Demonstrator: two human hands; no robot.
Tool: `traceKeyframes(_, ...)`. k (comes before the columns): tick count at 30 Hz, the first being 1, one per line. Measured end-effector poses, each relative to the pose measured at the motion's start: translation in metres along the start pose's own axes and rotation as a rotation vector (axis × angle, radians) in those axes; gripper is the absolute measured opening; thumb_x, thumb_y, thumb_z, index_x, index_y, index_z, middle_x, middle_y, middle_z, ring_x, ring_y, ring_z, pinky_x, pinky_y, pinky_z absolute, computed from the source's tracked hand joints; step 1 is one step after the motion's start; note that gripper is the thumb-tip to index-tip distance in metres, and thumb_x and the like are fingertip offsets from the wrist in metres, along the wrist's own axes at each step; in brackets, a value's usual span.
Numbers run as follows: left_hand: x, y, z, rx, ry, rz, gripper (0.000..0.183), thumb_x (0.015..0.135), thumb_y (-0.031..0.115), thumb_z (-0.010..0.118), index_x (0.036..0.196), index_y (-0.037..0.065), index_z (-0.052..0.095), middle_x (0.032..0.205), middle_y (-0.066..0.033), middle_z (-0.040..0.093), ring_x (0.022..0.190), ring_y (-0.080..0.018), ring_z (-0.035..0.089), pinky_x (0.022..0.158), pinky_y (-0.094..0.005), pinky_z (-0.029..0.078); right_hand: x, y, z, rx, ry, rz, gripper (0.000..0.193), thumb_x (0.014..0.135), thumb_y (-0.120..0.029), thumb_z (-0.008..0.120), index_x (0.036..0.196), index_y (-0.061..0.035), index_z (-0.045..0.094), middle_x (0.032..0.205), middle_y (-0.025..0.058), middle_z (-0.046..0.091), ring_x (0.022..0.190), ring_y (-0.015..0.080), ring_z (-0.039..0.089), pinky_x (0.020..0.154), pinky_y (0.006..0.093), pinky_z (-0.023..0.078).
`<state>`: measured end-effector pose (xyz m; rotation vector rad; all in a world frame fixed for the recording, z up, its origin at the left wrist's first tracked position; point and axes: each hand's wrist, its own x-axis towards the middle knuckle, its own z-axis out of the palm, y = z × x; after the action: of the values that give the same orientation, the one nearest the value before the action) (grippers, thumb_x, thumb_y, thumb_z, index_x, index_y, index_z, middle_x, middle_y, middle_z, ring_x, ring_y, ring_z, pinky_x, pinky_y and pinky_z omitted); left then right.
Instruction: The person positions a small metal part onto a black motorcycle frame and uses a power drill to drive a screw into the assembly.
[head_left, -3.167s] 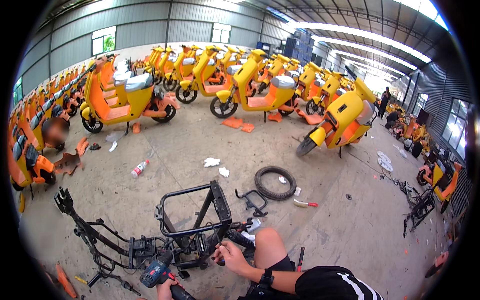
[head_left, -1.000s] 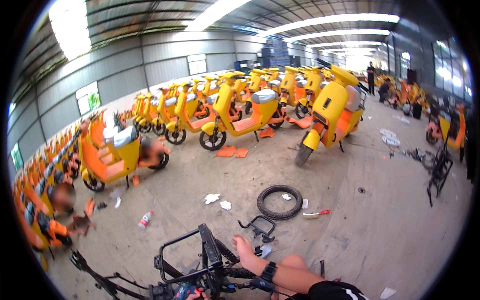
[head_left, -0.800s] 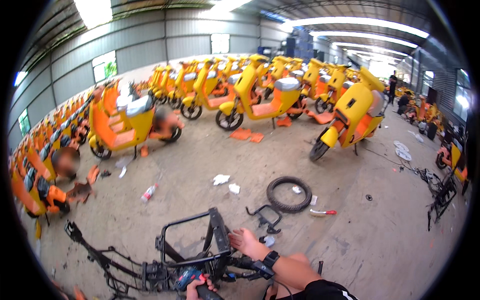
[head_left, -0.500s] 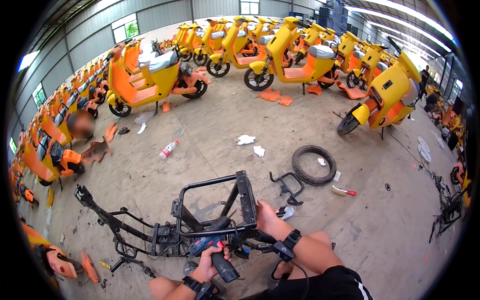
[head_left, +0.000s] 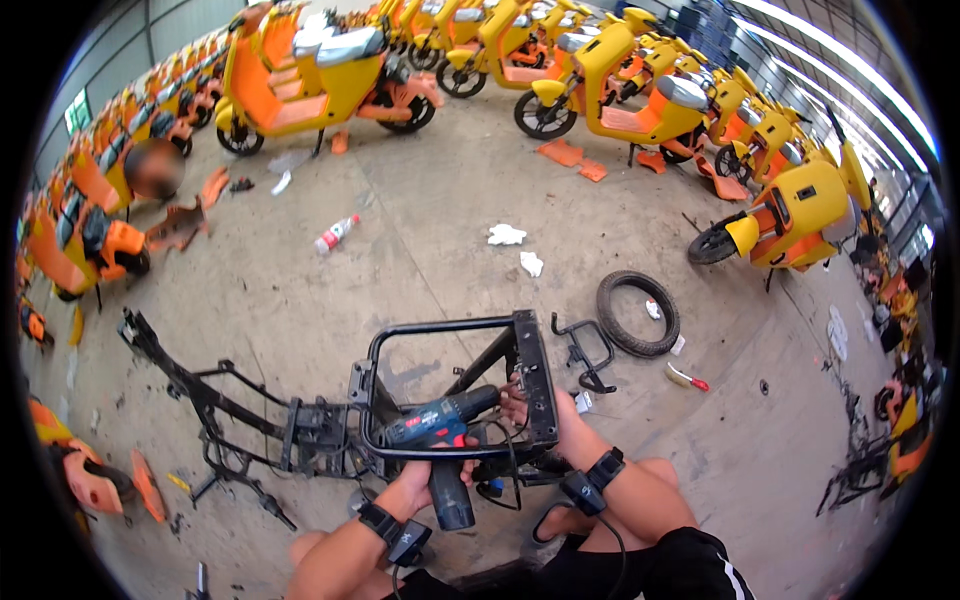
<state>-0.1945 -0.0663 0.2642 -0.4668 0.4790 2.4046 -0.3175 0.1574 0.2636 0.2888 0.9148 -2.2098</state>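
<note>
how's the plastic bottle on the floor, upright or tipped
Tipped over: the bottle lies on its side on the floor, its red cap pointing toward the upper right of the picture.

Hands: two, one left hand [head_left: 418, 484] and one right hand [head_left: 569, 417]. Wrist straps [head_left: 606, 467]: two, one per arm. Drill [head_left: 426, 424]: one. Bare frame [head_left: 320, 440] before the person: one. Loose tyre [head_left: 610, 325]: one. Brush [head_left: 686, 377]: one. Bottle [head_left: 338, 234]: one. White scraps [head_left: 507, 235]: two mid-floor, a third inside the tyre. Scooters [head_left: 650, 115]: many, overlapping too much to count.
</note>
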Motion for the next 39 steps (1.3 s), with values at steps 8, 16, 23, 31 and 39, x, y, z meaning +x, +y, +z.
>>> traceKeyframes(8, -0.006, 0.037, 0.020, 0.338, 0.297, -0.020, 0.021, 0.078, 0.014, 0.069, 0.086, -0.004, 0.061, 0.075, -0.0131, 0.064, 0.057, -0.0212, 0.063, 0.055, -0.0332, 0.054, 0.003, 0.002, 0.004, 0.046, 0.058, -0.035, 0.043, 0.093, -0.036, 0.041, 0.112, -0.0006, 0.057, 0.112, 0.0149, 0.061, 0.100, 0.0275, 0.058, 0.091, 0.0407, 0.047)
traceKeyframes(16, 0.010, 0.040, 0.010, 0.874, 0.289, 0.427, 0.022, 0.075, 0.009, 0.073, 0.094, 0.004, 0.064, 0.082, -0.0025, 0.063, 0.071, -0.0098, 0.059, 0.066, -0.0257, 0.051, 0.003, 0.007, 0.002, 0.160, 0.095, -0.025, 0.041, 0.091, -0.034, 0.044, 0.106, 0.0020, 0.059, 0.105, 0.0178, 0.064, 0.093, 0.0286, 0.061, 0.082, 0.0375, 0.050)
traceKeyframes(23, 0.017, 0.033, -0.007, 1.057, 0.334, 0.632, 0.040, 0.068, 0.008, 0.079, 0.103, 0.002, 0.063, 0.096, -0.0034, 0.065, 0.086, -0.0107, 0.059, 0.080, -0.0273, 0.049, 0.002, 0.012, -0.009, 0.155, 0.142, -0.045, 0.038, 0.092, -0.030, 0.043, 0.104, 0.0021, 0.059, 0.108, 0.0212, 0.063, 0.093, 0.0301, 0.061, 0.079, 0.0364, 0.051)
traceKeyframes(31, 0.015, 0.022, -0.011, 0.921, 0.328, 0.731, 0.055, 0.067, 0.004, 0.079, 0.117, 0.002, 0.055, 0.102, -0.0037, 0.063, 0.091, -0.0116, 0.058, 0.084, -0.0267, 0.047, 0.005, 0.018, -0.020, 0.067, 0.173, -0.017, 0.038, 0.092, -0.031, 0.041, 0.101, 0.0010, 0.059, 0.109, 0.0226, 0.062, 0.094, 0.0319, 0.060, 0.077, 0.0376, 0.050)
traceKeyframes(39, -0.009, 0.003, 0.000, 0.680, 0.536, 0.373, 0.014, 0.077, 0.006, 0.074, 0.085, 0.000, 0.064, 0.069, -0.0061, 0.063, 0.053, -0.0130, 0.058, 0.047, -0.0260, 0.049, 0.004, 0.011, -0.009, -0.061, 0.203, -0.025, 0.044, 0.094, -0.038, 0.037, 0.100, -0.0019, 0.060, 0.103, 0.0157, 0.064, 0.092, 0.0248, 0.062, 0.073, 0.0325, 0.049)
